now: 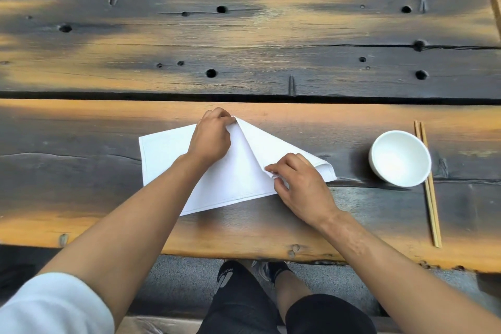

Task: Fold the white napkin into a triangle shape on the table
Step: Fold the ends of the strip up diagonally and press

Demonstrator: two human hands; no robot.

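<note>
Both hands' grip (210, 138) pinching napkin (168, 160), bowl (400, 157) right

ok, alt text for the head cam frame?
Two bare hands fold a white napkin on a dark wooden table: left hand pinches its far corner, right hand its near edge. A white bowl and chopsticks sit right.
</note>
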